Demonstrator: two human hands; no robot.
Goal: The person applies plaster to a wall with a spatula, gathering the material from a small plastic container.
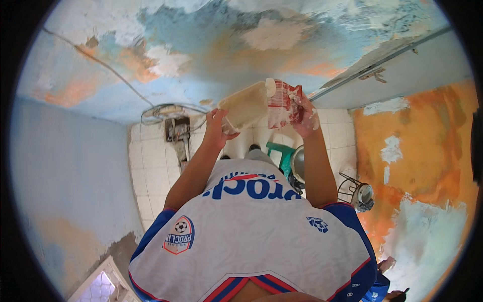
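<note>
Up in front of my chest, my left hand point(218, 126) grips the lower-left end of a translucent rectangular tub point(243, 104) with pale material in it, held tilted. My right hand point(308, 117), smeared with white, is closed on a red, white-smeared object point(279, 103) beside the tub's right end; its exact kind is hard to tell. A small pale rounded piece point(270, 86) shows where the two meet.
A patchy blue wall point(216, 45) faces me; an orange wall point(382, 126) stands right. On the tiled floor point(148, 166) are a grey tool point(178, 133) near coiled cable point(156, 113), a green stool point(279, 153), a basin point(298, 163) and a black rack point(347, 189). A co-worker point(377, 287) is at lower right.
</note>
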